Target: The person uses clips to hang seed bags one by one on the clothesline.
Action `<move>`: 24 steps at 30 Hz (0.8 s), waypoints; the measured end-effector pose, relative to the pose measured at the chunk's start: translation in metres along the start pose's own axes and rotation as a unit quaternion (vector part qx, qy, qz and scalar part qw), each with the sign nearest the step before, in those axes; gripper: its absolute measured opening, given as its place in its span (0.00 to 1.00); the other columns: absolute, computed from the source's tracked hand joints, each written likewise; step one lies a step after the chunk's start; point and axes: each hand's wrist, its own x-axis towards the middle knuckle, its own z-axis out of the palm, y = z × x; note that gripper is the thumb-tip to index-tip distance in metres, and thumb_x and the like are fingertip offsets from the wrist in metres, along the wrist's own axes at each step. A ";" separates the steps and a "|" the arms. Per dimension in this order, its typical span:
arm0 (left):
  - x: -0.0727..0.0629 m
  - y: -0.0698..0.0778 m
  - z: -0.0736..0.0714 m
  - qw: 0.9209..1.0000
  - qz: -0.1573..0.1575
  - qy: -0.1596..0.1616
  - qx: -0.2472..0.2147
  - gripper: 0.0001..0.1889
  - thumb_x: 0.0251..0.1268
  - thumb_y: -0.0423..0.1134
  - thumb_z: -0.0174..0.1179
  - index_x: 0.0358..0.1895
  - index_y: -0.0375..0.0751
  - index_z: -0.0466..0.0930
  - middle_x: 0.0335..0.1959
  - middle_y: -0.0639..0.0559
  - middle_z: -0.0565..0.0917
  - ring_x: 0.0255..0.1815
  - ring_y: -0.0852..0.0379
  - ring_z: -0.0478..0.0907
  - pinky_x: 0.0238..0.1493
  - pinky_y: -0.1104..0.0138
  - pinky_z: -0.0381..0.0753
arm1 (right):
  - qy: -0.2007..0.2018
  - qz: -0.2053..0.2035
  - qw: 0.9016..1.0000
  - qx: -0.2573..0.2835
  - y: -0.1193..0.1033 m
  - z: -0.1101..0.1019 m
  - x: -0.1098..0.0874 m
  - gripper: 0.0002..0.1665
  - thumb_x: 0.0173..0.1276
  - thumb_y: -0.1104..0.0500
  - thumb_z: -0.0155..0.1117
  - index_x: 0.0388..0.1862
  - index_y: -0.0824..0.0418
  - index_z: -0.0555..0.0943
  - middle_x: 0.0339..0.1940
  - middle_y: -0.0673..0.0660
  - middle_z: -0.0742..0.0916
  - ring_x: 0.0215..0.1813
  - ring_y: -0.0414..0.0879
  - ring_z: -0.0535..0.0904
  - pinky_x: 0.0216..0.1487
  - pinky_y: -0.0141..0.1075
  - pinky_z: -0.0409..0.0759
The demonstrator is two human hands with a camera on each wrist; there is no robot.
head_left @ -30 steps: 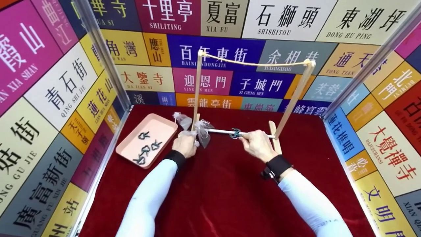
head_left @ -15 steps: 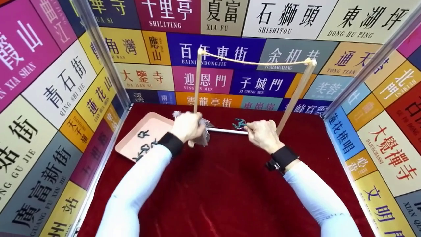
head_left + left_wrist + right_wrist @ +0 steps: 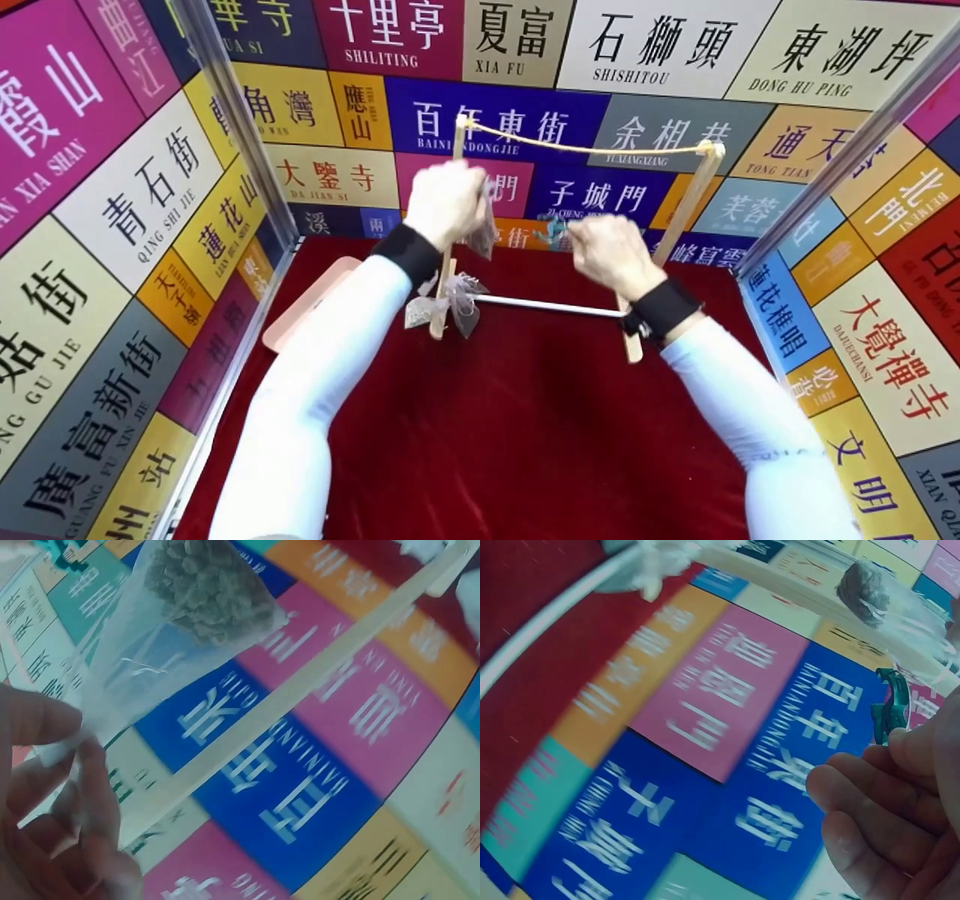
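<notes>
High by the left wooden post [image 3: 459, 146], my left hand [image 3: 448, 196] pinches the gathered neck of a sheer drawstring sachet [image 3: 202, 600]. Small brownish-grey pieces fill the sachet, which dangles below the fingers. My right hand [image 3: 611, 251] holds a small green clip [image 3: 891, 706] between thumb and forefinger, its other fingers loosely curled. Both hands are raised below the sagging string [image 3: 577, 148] that joins the post tops, with a gap between them. More sachets [image 3: 461, 300] lie at the foot of the left post.
A white rod [image 3: 547, 304] links the two posts low down, and the right post [image 3: 690, 199] rises behind my right hand. The pink tray [image 3: 300, 307] at left is partly covered by my left arm. Lettered panels enclose the red cloth [image 3: 525, 420].
My left hand has picked up a sachet from beside the left post and raised it. My right hand has lifted the green clip from rod level to just below the string.
</notes>
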 end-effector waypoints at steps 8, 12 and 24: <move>0.034 0.006 -0.033 0.998 0.000 0.010 0.064 0.13 0.82 0.43 0.60 0.51 0.43 0.94 0.57 0.38 0.92 0.49 0.38 0.90 0.62 0.45 0.83 | -0.004 -0.022 0.997 -0.079 -0.019 -0.053 0.061 0.24 0.86 0.57 0.60 0.23 0.61 0.77 0.19 0.53 0.74 0.21 0.51 0.70 0.23 0.49 0.80; 0.042 0.001 -0.035 0.996 0.005 0.026 0.081 0.15 0.83 0.43 0.59 0.46 0.47 0.97 0.47 0.42 0.94 0.46 0.40 0.91 0.60 0.47 0.84 | 0.010 -0.023 0.996 -0.087 -0.022 -0.066 0.092 0.25 0.86 0.59 0.57 0.23 0.64 0.79 0.17 0.51 0.71 0.20 0.50 0.67 0.21 0.46 0.75; 0.057 -0.006 -0.039 0.994 -0.032 0.040 0.094 0.23 0.92 0.52 0.52 0.48 0.42 0.94 0.48 0.43 0.95 0.49 0.40 0.93 0.61 0.47 0.88 | -0.141 0.020 0.990 -0.008 -0.026 -0.084 0.157 0.17 0.78 0.58 0.62 0.46 0.58 0.98 0.44 0.63 0.97 0.44 0.62 0.90 0.55 0.61 0.90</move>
